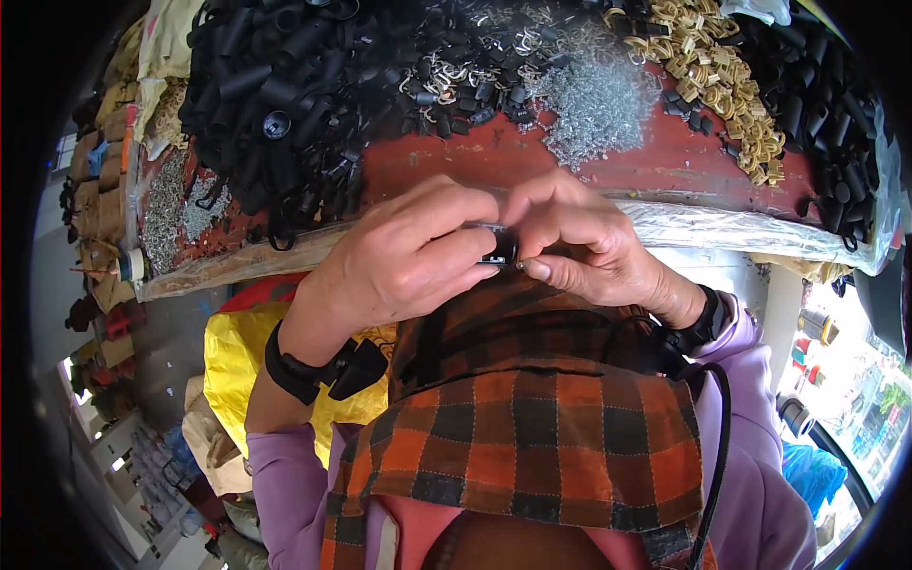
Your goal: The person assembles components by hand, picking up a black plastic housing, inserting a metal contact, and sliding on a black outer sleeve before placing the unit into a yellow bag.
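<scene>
Both hands meet in front of my chest, at the near edge of the red worktable. My left hand is closed, with its fingers round a small glossy black part. From the other side my right hand grips the same part, index finger bent over it. The right thumb tip presses near a tiny metal-coloured piece at the part's lower end. Much of the black part is hidden behind the fingers, so its exact kind does not show.
Beyond my hands lie piles of black tubes, shiny silver small hardware and tan plastic pieces. More black tubes are heaped at the right. The table's front edge is wrapped in clear plastic. A yellow bag stands left of my lap.
</scene>
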